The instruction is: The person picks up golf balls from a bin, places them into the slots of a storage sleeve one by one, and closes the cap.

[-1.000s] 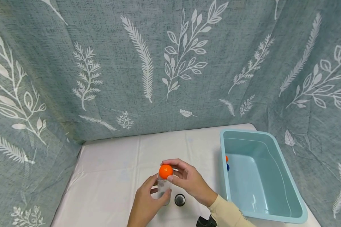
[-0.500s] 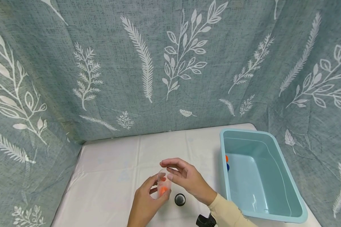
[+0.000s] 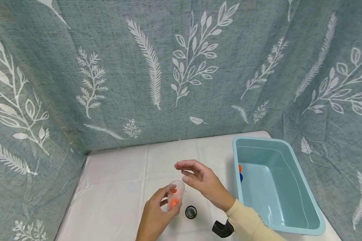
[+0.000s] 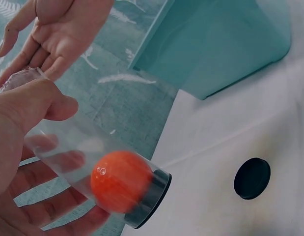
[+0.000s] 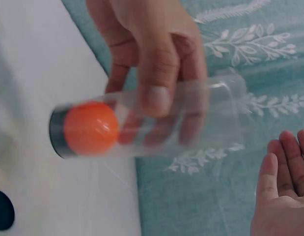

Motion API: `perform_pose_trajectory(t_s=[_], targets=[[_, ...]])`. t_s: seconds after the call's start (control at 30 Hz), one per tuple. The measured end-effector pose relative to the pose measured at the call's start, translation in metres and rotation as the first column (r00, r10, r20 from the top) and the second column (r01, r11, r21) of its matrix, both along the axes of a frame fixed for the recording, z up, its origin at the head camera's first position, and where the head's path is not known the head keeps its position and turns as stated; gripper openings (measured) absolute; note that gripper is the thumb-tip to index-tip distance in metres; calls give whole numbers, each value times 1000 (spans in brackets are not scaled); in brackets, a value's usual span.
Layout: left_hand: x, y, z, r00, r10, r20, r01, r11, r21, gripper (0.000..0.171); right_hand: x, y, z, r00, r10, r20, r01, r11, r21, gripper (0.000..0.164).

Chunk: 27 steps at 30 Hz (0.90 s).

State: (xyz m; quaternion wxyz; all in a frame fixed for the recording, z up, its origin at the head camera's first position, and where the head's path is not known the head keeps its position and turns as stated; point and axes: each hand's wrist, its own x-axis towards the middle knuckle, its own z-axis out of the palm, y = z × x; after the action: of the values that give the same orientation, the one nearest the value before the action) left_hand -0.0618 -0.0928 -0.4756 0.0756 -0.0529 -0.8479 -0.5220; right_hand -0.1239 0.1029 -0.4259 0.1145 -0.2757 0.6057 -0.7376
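My left hand (image 3: 160, 209) grips a clear plastic tube (image 3: 176, 188) round its side, its open mouth upward. At the bottom of the tube lies an orange ball (image 4: 121, 182), just above the black end cap (image 4: 151, 199). My right hand (image 3: 206, 184) is beside the tube's mouth, fingers relaxed and holding nothing; the right wrist view shows its palm and fingers (image 5: 284, 182) apart from the tube. A loose black cap (image 3: 191, 212) lies on the white cloth to the right of the tube.
A light blue plastic bin (image 3: 277, 187) stands on the right of the table. Inside it, by the left wall, an orange ball (image 3: 240, 168) and a dark blue ball (image 3: 241, 177) show in part. A patterned grey-green curtain (image 3: 169, 83) hangs behind the table.
The orange ball was in my right hand at the tube's mouth; it was let go and dropped to the bottom. My right hand has then moved up and right, away from the mouth.
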Motion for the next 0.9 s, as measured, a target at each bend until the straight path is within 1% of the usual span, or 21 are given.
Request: perform_pose_trajectory(t_s=[0.1,0.27,0.47,0.57,0.73,0.9], targets=[[0,0,-1,1000,1,4,-1,1000,0,49,-4,7,6,999,-16,-28,16,1000,2,37],[0,0,-2,1000,-7,4,7,1000,4,49,-12,23,17,998,-53,-47,55,998,32,39],[1,0,-4,1000,-8,-21,8,1000,-1,49,-22,50,32,992,-114,-62,117,992,48,41],[1,0,-5,1000,-15,-24,15,1000,-1,49,-26,67,39,986,-141,-83,147,987,69,42],[1,0,-6,999,-29,-18,29,1000,6,49,-33,98,45,977,-187,-105,199,973,117,46],[2,0,-5,999,-43,-5,43,999,-3,49,-41,128,45,960,-256,-116,273,947,168,45]])
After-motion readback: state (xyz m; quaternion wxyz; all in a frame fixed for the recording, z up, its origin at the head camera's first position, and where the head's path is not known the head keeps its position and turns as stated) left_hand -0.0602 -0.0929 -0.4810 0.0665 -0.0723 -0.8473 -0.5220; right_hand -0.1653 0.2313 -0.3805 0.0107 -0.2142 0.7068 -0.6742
